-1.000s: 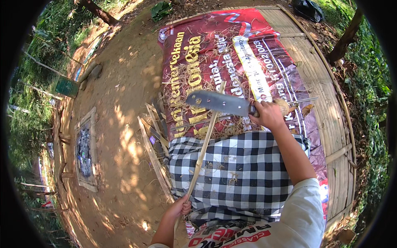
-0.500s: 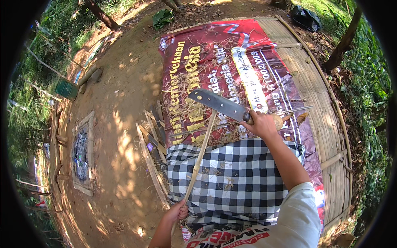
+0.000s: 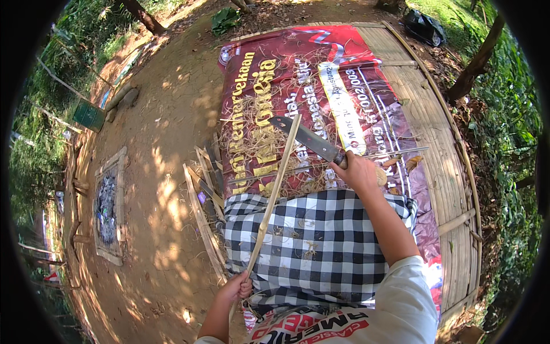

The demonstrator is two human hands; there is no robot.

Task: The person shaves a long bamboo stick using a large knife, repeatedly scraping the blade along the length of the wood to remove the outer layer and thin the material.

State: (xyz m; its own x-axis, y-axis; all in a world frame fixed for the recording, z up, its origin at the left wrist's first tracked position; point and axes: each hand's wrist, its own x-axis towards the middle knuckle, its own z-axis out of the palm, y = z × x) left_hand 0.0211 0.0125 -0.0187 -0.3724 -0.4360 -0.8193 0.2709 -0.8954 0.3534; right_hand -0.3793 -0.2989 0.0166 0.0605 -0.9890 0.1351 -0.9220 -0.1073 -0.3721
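Observation:
My left hand (image 3: 236, 288) is closed round the near end of a long, pale bamboo strip (image 3: 267, 221), which slants up and away across my lap. In my right hand (image 3: 360, 175) is the dark handle of a large machete (image 3: 318, 145). Its broad blade points to the far left and passes under the strip near the strip's far end; whether they touch, I cannot tell. A black-and-white checked cloth (image 3: 321, 241) covers my lap. Beyond it, curled shavings (image 3: 252, 135) litter a red banner (image 3: 381, 123).
Split bamboo pieces (image 3: 201, 221) lie to the left of the cloth. A slatted bamboo platform (image 3: 444, 166) runs under the banner. Thin rods (image 3: 395, 153) lie across the banner. On the dirt ground are a framed ash pit (image 3: 107, 206) and a green container (image 3: 89, 116). A black bag (image 3: 425, 27) sits far right.
The strip's far end has gone from below the blade's edge to across the top of the blade. The machete has turned, so its flat face shows narrower, and its tip has shifted slightly right.

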